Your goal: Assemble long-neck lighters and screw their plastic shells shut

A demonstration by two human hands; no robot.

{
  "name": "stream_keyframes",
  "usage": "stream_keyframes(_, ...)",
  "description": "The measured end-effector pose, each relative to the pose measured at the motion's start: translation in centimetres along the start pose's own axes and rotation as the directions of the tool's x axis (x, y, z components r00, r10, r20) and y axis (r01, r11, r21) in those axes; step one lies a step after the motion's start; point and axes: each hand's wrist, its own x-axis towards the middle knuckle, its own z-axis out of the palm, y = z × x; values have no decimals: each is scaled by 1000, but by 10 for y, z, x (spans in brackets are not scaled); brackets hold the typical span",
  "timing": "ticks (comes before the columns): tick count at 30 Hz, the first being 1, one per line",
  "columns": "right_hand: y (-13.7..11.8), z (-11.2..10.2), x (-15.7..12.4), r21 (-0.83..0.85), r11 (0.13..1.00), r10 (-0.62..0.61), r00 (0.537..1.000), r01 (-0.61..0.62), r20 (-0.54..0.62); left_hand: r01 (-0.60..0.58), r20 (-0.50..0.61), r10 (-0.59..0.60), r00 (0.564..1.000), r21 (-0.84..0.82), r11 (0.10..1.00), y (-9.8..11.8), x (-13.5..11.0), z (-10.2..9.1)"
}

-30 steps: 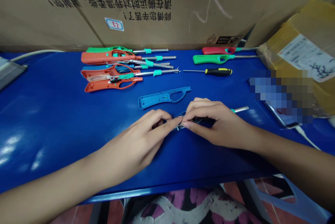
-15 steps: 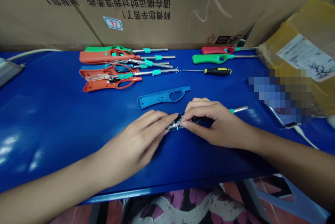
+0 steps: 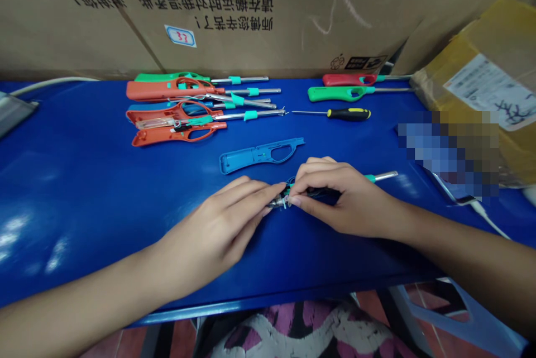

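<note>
Lighter assembly [image 3: 280,202], blue plastic shell with silver metal tube, lies on glossy blue tabletop [image 3: 125,201], partly hidden between the hands. Right hand [image 3: 341,196]: thumb and forefinger pinching assembly's middle; exact part too small to tell. Left hand [image 3: 230,218]: fingers close together over assembly's left end; grip hidden, cannot tell. Just beyond: separate blue plastic half-shell [image 3: 260,156] with oval loop. Farther back: black-and-yellow-handled screwdriver [image 3: 349,114].

Left hand [image 3: 221,224] palm down, fingers [image 3: 259,196] together; right hand [image 3: 339,196] arched, fingertips [image 3: 296,200] pinched; forearms [image 3: 104,291] converging
</note>
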Motion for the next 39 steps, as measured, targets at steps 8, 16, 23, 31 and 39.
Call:
stream_keyframes(8,0,1,0,-3,1000,-6,1000,6,-10,-15,-16,15,1000,-4,1000,-2,-2,3)
stream_keyframes(16,-3,-1,1,-30,999,-15,998,14,-62,-7,-82,11,997,47,999,0,-1,0)
stream_keyframes(23,-3,-2,0,-11,999,-47,994,46,-100,-15,-116,22,993,60,998,-1,1,-2)
stream_keyframes(31,-1,-2,-1,-60,997,-52,993,46,-105,-17,-132,22,991,43,999,-1,0,-1)
stream_keyframes(39,3,0,1,41,997,-54,991,60,-125,-26,-149,25,988,1,1000,1,1,-1)
